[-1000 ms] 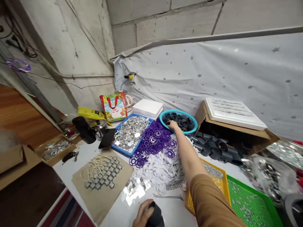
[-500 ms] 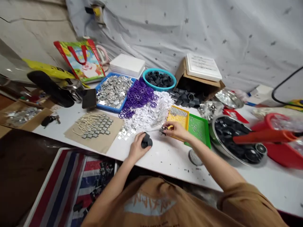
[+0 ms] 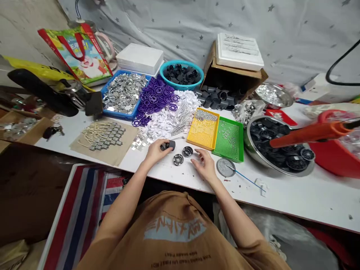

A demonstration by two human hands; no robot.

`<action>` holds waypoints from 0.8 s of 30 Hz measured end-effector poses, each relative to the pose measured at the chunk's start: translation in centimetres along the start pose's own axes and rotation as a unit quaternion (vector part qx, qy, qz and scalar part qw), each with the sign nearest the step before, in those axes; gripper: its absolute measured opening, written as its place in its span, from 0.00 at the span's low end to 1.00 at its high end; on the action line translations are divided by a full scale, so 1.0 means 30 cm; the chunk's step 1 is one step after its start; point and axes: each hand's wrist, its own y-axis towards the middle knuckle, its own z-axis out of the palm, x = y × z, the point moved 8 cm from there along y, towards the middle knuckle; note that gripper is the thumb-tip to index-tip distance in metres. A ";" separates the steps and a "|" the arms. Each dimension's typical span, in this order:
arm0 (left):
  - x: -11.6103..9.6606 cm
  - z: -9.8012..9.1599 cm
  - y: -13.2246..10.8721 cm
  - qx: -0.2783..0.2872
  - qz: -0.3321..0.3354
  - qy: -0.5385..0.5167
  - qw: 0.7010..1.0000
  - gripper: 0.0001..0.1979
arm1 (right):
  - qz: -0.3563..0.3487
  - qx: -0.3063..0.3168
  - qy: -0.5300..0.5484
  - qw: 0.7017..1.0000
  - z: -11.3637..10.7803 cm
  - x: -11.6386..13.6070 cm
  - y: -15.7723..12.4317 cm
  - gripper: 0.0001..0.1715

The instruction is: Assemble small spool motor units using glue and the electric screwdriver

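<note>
My left hand (image 3: 155,152) is shut on a small dark plastic tube fitting (image 3: 168,145) just above the white tabletop (image 3: 157,170). My right hand (image 3: 204,165) rests on the table with its fingers apart, holding nothing. Nearest to it lie two dark round slotted discs, one (image 3: 187,151) closer to the right hand and the other (image 3: 178,159) between my hands. A grey disc (image 3: 225,167) with a thin blue stick (image 3: 246,179) lies to the right of my right hand. Small mirror tiles (image 3: 142,140) lie scattered beyond my left hand.
Along the back stand a blue tray of mirror pieces (image 3: 123,93), purple plastic rings (image 3: 154,99), white paper shapes (image 3: 165,120), a teal basin of dark tubes (image 3: 181,75), yellow (image 3: 203,128) and green (image 3: 227,138) trays, and a steel bowl of black wheels (image 3: 277,146).
The head view has swung and the table sits lower in frame. My right hand has come back from the yellow tray, and two dark discs now lie between my hands. My left hand still grips the fitting.
</note>
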 end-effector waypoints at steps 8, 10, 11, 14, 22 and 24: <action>0.025 -0.042 -0.187 -0.080 -0.096 -0.062 0.990 0.26 | -0.181 0.123 -0.019 0.976 0.145 0.207 0.011 0.34; 0.006 -0.011 -0.190 -0.056 -0.083 -0.095 0.990 0.30 | -0.184 0.141 -0.007 0.973 0.174 0.219 0.013 0.41; -0.002 0.005 -0.188 -0.042 -0.075 -0.107 0.991 0.32 | -0.192 0.152 0.003 0.969 0.187 0.227 0.015 0.41; -0.004 0.036 -0.178 -0.016 -0.067 -0.165 0.984 0.34 | -0.209 0.169 0.030 0.963 0.202 0.244 0.034 0.33; 0.110 0.047 -0.208 0.056 -0.172 -0.449 0.875 0.28 | -0.132 0.232 -0.239 0.933 0.231 0.264 0.174 0.31; 0.128 0.017 -0.212 0.042 -0.183 -0.356 0.916 0.25 | -0.126 0.267 -0.292 0.910 0.259 0.275 0.204 0.36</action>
